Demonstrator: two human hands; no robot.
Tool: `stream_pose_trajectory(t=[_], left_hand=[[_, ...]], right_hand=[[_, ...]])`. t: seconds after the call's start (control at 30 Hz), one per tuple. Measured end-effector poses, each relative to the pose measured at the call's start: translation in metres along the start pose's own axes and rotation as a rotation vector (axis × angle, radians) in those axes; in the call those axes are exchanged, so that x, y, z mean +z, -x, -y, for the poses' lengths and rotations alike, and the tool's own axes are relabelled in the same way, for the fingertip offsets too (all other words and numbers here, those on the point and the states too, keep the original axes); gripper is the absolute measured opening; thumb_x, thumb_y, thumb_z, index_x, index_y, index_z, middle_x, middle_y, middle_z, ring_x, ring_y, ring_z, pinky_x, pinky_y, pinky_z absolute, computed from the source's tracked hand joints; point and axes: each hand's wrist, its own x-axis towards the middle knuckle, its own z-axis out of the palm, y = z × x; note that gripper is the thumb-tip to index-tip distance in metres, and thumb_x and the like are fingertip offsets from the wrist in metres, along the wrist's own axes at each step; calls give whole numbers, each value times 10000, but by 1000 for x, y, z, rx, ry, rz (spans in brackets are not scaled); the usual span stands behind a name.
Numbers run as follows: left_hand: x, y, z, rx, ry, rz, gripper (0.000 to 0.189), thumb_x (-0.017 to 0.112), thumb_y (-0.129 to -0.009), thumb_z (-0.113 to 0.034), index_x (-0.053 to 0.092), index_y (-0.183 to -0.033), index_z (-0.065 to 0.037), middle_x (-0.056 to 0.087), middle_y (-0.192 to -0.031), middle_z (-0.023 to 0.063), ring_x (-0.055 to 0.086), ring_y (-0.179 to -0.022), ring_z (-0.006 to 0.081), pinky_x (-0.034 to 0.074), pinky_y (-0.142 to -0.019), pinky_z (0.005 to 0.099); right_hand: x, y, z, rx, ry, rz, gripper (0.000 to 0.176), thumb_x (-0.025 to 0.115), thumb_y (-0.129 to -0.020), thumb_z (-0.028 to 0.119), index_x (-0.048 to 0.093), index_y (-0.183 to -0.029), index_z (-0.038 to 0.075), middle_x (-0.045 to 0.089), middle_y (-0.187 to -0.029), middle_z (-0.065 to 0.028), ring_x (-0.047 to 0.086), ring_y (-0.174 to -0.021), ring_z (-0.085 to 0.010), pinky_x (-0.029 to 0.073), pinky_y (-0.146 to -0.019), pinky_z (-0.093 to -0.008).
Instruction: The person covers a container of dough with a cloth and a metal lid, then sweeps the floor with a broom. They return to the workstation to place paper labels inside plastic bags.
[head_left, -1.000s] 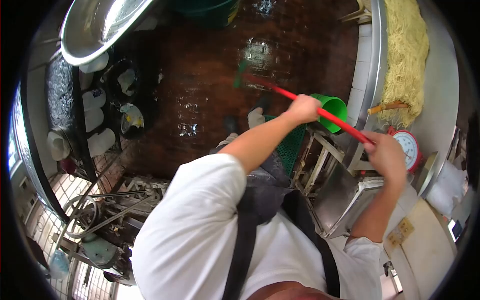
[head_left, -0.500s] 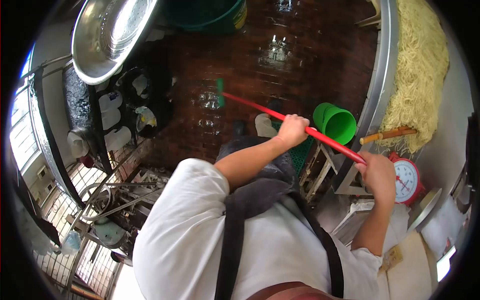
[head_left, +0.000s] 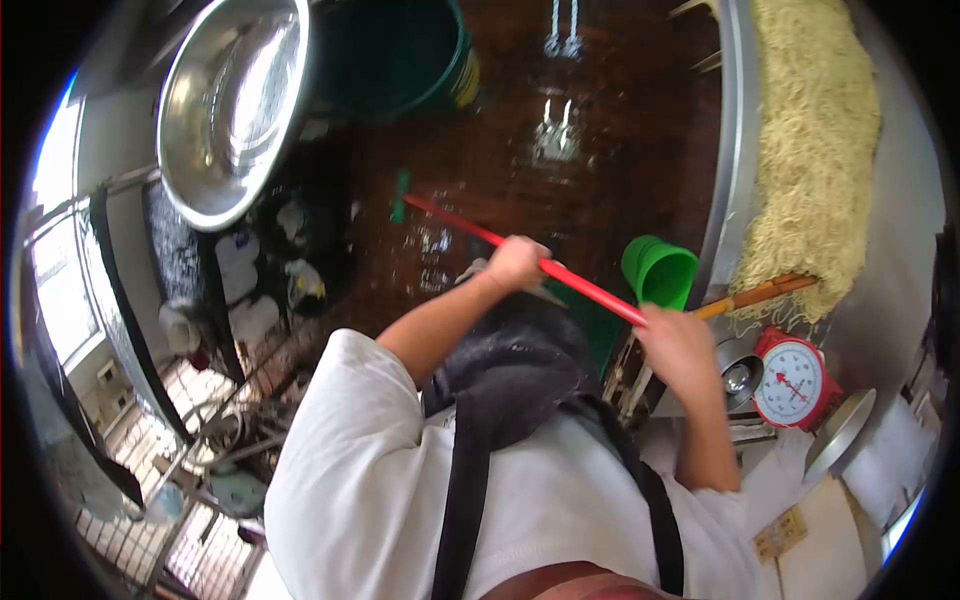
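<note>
My left hand (head_left: 517,263) is wrapped around the middle of a red handle. At the handle's upper end, my right hand (head_left: 680,347) is closed around it too. The handle belongs to a floor squeegee (head_left: 595,290), whose narrow green head (head_left: 400,197) is on the wet, dark reddish-brown floor (head_left: 620,130) to the left, slightly blurred. Just beyond my right hand, a bright green bucket (head_left: 667,277) stands tilted towards me. Close by that hand, a wooden stick (head_left: 755,296) lies with one end against a heap of pale noodles (head_left: 810,150).
A metal-edged table (head_left: 735,130) runs along the right, bearing the noodles. Near it sit a red dial scale (head_left: 790,382) and a small metal bowl (head_left: 740,380). A large metal basin (head_left: 235,110), dark green tub (head_left: 400,70) and plastic jugs (head_left: 240,265) occupy the left side.
Both hands have moved left with the squeegee, and its green head has shifted left across the floor. The whole view has also shifted, bringing the small metal bowl into sight.
</note>
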Motion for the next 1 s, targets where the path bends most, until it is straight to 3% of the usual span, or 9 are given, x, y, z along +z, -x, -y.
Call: stream_pose_trajectory(t=[0.17,0.37,0.47,0.5,0.6,0.7,0.8,0.93,1.0], left_hand=[[-33,-111,-109,239,144,213,357,715,-842,-384,650,-643,-95,651,-686,173,645,-735,424,511,-681,528],[-56,-193,-64,513,-142,358,255,723,-805,-366,695,-687,-142,690,-737,80,672,-825,291,477,-811,422],[-88,-227,-3,586,-337,379,206,725,-762,-371,708,-702,-174,690,-746,33,662,-861,230,479,-810,413],[-106,-247,23,609,-437,337,230,711,-772,-385,709,-703,-166,688,-740,24,657,-862,234,484,-818,418],[-178,-315,90,373,-707,232,177,669,-824,-298,747,-895,-156,694,-1011,108,632,-1052,293,483,-928,458],[-210,-385,158,342,-696,-190,185,664,-828,-240,712,-954,-113,621,-1123,143,507,-1247,338,431,-1005,467],[-226,-443,179,238,-592,13,288,623,-869,-233,691,-1116,-103,575,-1292,144,445,-1318,407,385,-1086,522],[-140,-398,193,174,-777,262,360,552,-931,-294,691,-1205,-108,568,-1344,144,384,-1381,437,313,-1113,629],[-101,-341,176,160,-753,383,359,535,-950,-298,725,-1206,-134,562,-1397,147,332,-1434,442,221,-1147,661]], right_hand=[[-84,71,-9,370,147,3,206,698,-880,196,608,-990,47,659,-765,-189,647,-768,-415,490,-679,-530],[-5,43,-6,364,-188,-204,238,627,-963,220,538,-1092,41,683,-801,-182,684,-665,-338,517,-586,-473],[16,-37,8,627,-1073,209,241,551,-1016,250,491,-1161,66,644,-750,-115,632,-515,-233,471,-446,-399],[26,-74,9,507,-1198,220,279,498,-1042,287,468,-1224,78,579,-703,-50,543,-427,-154,412,-375,-333],[10,-218,36,395,-1225,11,264,471,-1052,314,502,-1165,76,516,-642,-41,489,-411,-168,383,-384,-351],[-42,-380,41,295,-1362,-10,359,394,-1070,363,510,-923,57,489,-555,-33,470,-371,-195,382,-368,-377],[-69,-514,20,493,-1160,21,642,287,-1063,489,569,-785,-16,591,-562,-142,611,-447,-282,489,-440,-453],[3,-433,29,572,-964,145,845,211,-1046,570,644,-667,-49,646,-618,-261,688,-556,-380,528,-480,-507],[92,-353,45,650,-932,63,812,239,-1028,616,658,-914,-70,659,-774,-304,673,-666,-435,531,-617,-532]])
